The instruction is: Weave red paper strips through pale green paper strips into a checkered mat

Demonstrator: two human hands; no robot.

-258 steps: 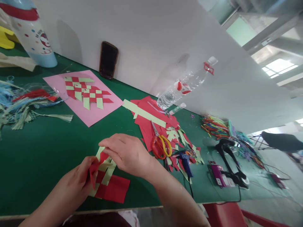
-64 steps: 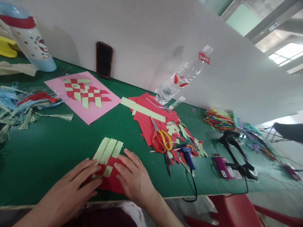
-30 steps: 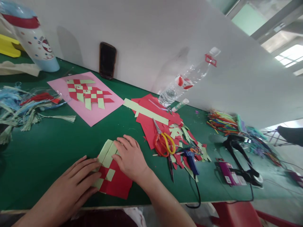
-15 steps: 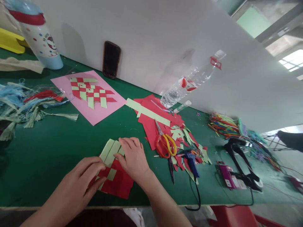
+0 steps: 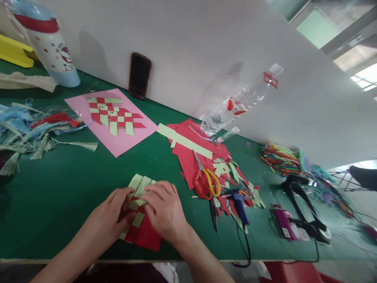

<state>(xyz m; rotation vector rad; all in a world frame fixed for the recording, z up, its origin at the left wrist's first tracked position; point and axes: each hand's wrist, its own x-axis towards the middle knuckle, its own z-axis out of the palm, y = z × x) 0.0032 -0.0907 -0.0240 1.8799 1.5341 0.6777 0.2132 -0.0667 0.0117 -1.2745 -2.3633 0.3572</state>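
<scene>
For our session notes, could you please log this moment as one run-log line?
left hand: on red and pale-green woven paper mat | right hand: pressing same mat | nearby: orange-yellow scissors, blue glue gun

Scissors (image 5: 199, 167) block the right hand (image 5: 165, 210) rightward.

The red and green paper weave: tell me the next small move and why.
I would probably nudge the pale green strips snug against each other. The left hand and right hand are already on them, their upper ends look slightly uneven, and the woven piece on the pink sheet shows tight, even checks.
</scene>
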